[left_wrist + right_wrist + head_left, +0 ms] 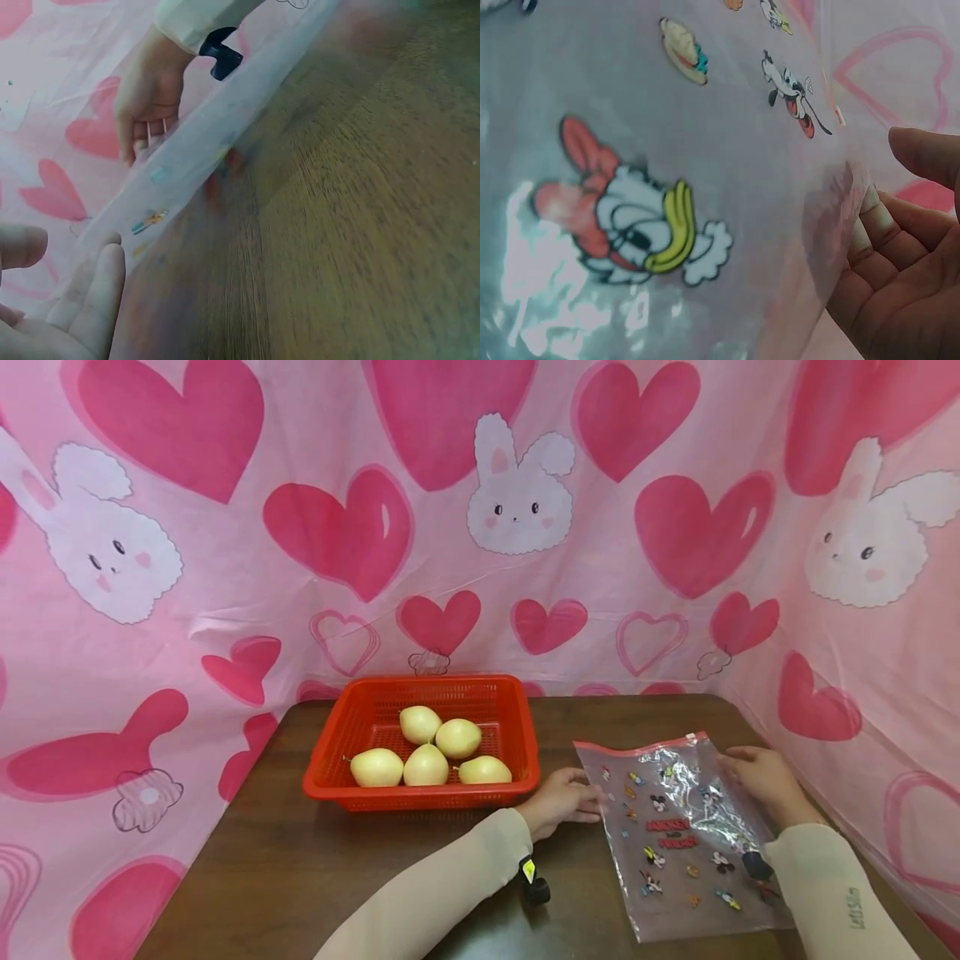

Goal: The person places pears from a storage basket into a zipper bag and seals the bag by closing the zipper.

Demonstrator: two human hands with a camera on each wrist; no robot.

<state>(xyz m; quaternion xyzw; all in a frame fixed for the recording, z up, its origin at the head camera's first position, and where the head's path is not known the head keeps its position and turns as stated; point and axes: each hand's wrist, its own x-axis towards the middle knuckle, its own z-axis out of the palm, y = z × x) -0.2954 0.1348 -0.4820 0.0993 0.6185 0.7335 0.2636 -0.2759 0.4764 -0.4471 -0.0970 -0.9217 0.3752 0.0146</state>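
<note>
A clear zip bag (675, 827) with a red top strip and printed cartoon figures lies between both hands at the right of the table. At its left edge, my left hand (566, 802) touches the plastic with extended fingers; in the left wrist view the thumb stands apart from the fingers (101, 292). My right hand (765, 781) is at the upper right edge. The right wrist view shows its fingers (900, 232) behind the bag's edge, with the thumb off the plastic. A printed duck face fills much of that view.
A red plastic basket (322, 777) with several pale yellow pears (426, 766) stands left of the bag, near the back of the brown table (247, 868). A pink cloth (450, 568) with hearts and rabbits hangs behind and at the sides.
</note>
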